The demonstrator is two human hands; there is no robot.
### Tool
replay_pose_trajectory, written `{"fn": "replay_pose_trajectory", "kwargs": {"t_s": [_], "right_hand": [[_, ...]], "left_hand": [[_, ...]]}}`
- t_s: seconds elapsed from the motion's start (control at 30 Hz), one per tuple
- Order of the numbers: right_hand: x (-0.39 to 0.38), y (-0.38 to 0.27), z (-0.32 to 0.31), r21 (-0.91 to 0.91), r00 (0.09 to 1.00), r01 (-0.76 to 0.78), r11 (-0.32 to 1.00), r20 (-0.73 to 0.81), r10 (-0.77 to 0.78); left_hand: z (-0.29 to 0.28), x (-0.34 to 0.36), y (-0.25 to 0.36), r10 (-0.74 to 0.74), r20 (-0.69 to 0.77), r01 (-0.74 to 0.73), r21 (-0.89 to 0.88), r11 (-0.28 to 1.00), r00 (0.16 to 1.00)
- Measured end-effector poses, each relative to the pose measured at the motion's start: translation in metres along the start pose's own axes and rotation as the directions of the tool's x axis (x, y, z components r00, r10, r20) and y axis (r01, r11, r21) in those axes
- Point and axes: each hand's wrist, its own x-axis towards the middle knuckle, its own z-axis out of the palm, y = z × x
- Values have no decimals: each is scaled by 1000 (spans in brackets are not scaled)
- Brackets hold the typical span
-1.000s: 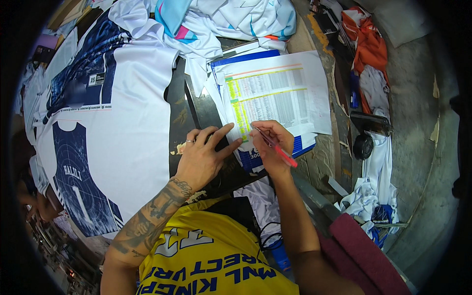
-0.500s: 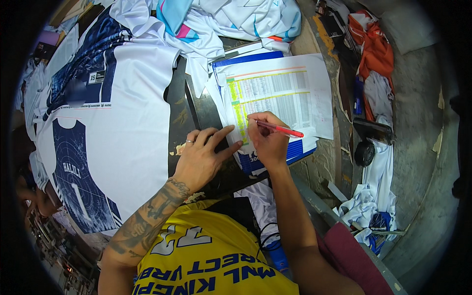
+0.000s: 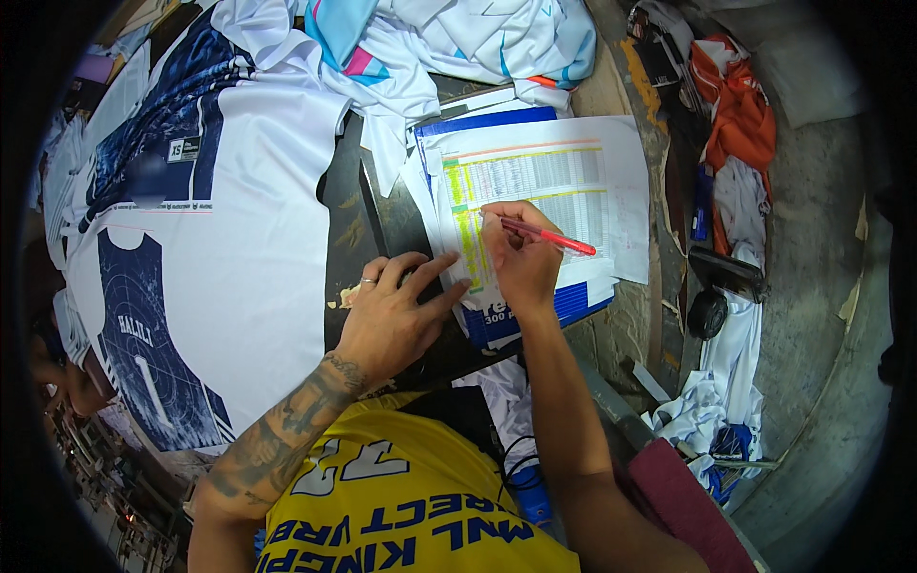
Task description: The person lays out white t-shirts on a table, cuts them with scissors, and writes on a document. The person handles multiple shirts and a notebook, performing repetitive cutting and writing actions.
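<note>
A red pen (image 3: 564, 241) is pinched in my right hand (image 3: 523, 263), its tip at the left part of a printed sheet (image 3: 573, 172). The sheet carries a table of rows with yellow, green and orange highlighting. My left hand (image 3: 396, 301), a ring on one finger, lies with fingers spread, its fingertips on the sheet's lower left edge. Beneath the sheet are more papers and a blue package (image 3: 573, 304). Left of my left hand lies white fabric (image 3: 272, 220) printed with dark blue jersey panels (image 3: 148, 334).
White and light blue garments (image 3: 458, 43) are heaped at the far side of the dark table (image 3: 349, 220). Along the right are an orange cloth (image 3: 740, 110), a black roll (image 3: 707, 315), white cloth scraps (image 3: 702, 401) and a maroon cushion (image 3: 683, 497).
My right hand and the pen have moved slightly up the sheet, away from me. My left hand stays at the sheet's edge, and the view has shifted a little.
</note>
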Motion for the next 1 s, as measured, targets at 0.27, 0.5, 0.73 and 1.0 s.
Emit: {"fn": "replay_pose_trajectory", "kwargs": {"t_s": [0.27, 0.5, 0.73, 1.0], "right_hand": [[-1, 0, 0, 69, 999, -46, 997, 12, 45], [-1, 3, 0, 72, 999, -39, 997, 7, 39], [-1, 8, -1, 201, 999, -51, 978, 8, 51], [7, 6, -7, 198, 999, -46, 979, 7, 46]], "left_hand": [[-5, 33, -17, -39, -154, 42, 16, 999, 987], [-2, 44, -33, -30, -143, 40, 72, 997, 989], [-2, 43, -36, -56, -113, 61, 44, 997, 992], [2, 38, -23, -115, -152, 120, 21, 993, 982]]}}
